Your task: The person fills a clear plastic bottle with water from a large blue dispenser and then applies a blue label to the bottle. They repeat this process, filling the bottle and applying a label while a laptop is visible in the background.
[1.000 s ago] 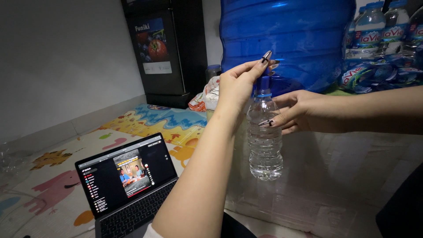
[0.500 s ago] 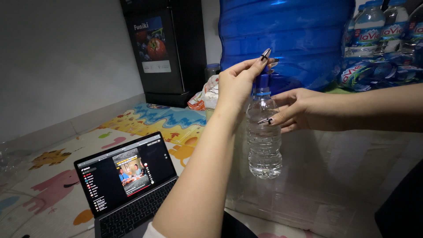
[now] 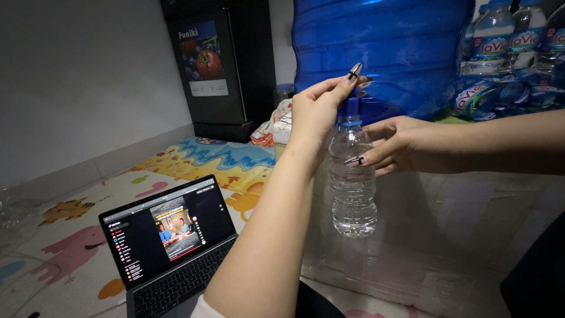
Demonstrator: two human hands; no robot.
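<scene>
Right hand (image 3: 400,144) grips clear, empty plastic bottle (image 3: 352,176).

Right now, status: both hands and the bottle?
Left hand pinching blue cap of small clear plastic water bottle. Right hand steadying its side. Bottle upright, water low. Big blue water jug close behind.

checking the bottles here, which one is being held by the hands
The clear water bottle with the blue cap, gripped by the right hand, left hand at its cap. The packed bottles sit untouched behind.
</scene>
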